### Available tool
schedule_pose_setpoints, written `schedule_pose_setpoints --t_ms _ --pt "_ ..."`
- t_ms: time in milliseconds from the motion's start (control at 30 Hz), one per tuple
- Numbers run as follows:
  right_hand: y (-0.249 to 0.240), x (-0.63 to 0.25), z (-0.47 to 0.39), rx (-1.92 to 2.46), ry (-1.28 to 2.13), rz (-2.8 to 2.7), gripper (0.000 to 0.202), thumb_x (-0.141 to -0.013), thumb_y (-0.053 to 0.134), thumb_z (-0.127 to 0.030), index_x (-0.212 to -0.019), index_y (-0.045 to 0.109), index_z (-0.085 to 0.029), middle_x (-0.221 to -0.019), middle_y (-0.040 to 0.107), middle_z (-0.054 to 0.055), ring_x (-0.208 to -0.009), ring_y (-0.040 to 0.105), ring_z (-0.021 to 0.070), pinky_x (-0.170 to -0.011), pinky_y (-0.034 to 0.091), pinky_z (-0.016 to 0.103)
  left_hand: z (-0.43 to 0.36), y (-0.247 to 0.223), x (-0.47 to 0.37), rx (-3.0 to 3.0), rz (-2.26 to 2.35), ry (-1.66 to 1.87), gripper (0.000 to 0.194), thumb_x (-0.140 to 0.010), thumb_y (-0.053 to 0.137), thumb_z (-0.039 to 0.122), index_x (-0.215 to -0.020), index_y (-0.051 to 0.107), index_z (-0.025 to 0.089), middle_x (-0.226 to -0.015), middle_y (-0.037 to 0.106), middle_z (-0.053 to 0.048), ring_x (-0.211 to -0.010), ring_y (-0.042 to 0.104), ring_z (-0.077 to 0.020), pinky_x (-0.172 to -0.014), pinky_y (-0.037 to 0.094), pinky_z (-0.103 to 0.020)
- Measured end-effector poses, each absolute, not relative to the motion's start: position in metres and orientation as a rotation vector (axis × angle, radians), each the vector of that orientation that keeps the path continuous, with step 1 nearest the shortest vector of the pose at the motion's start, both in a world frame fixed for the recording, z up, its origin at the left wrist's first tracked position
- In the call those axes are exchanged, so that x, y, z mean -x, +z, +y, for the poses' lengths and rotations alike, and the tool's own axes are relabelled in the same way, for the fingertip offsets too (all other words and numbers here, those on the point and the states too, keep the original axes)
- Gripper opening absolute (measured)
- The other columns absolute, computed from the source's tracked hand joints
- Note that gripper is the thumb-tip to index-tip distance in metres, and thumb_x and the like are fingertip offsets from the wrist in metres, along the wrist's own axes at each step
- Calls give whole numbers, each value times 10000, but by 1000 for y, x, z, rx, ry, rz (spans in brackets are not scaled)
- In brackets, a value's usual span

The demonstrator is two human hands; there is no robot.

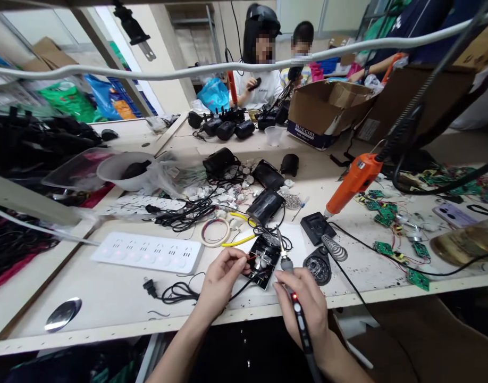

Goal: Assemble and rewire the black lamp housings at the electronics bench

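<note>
My right hand (308,300) is wrapped round a soldering iron (299,315) with a glowing red light on its dark handle. Its metal tip points up and away, beside an open black housing (271,272) with loose wires and a silvery part inside. At the housing's left edge, the fingertips of my left hand (223,275) are pinched on a thin red wire (252,257). A black power cord (176,292) with a two-pin plug runs from the left under my left hand towards the housing.
A white power strip (148,252) lies left, tape rolls (212,232) behind. Right of the housing are a soldering-iron stand (318,229), a hanging orange electric screwdriver (353,183) and green circuit boards (385,215). Black housings (266,206) and a cardboard box (327,111) stand farther back; people sit opposite.
</note>
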State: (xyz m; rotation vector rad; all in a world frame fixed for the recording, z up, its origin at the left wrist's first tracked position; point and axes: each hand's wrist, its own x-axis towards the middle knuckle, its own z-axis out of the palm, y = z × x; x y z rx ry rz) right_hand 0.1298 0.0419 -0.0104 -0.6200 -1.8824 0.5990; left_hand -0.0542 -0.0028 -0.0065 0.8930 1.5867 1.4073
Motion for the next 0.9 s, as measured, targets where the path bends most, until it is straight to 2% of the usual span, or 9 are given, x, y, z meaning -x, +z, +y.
schedule_pose_setpoints --t_ms 167,333,467,733,900 --pt "-18 -106 37 592 626 -1974 397 -909 503 -7 -1253 556 -197 -906 541 67 -785 604 166 -668 562 275 -9 -8 62 -1108 1696 1359 237 -865 597 416 -833 611 181 -759 629 -8 -709 595 -142 -691 511 -272" --pt "-26 -100 34 626 614 -2000 367 -922 483 -25 -1247 548 -184 -911 536 66 -797 615 172 -683 566 285 -16 -9 69 -1327 1755 1215 130 -890 564 301 -916 632 194 -842 657 -18 -760 606 -151 -721 495 -284" --pt "-27 -103 36 642 637 -1979 350 -921 503 -38 -1232 558 -190 -906 534 52 -792 621 164 -688 574 279 -15 -5 68 -1488 1796 1127 71 -875 578 239 -883 634 197 -834 631 -16 -752 583 -155 -683 472 -279" --pt "-29 -114 38 693 538 -1919 381 -897 553 -21 -1238 560 -192 -953 565 74 -840 620 188 -689 581 308 -16 0 48 -1698 1877 1004 54 -863 626 249 -858 619 196 -849 591 -36 -837 564 -207 -725 449 -322" --pt "-34 -115 37 671 567 -1929 397 -886 573 -14 -1249 553 -174 -964 553 76 -847 622 183 -691 580 296 -13 -2 39 -1455 1799 1130 130 -885 579 265 -777 576 194 -796 583 -22 -777 564 -177 -701 447 -297"
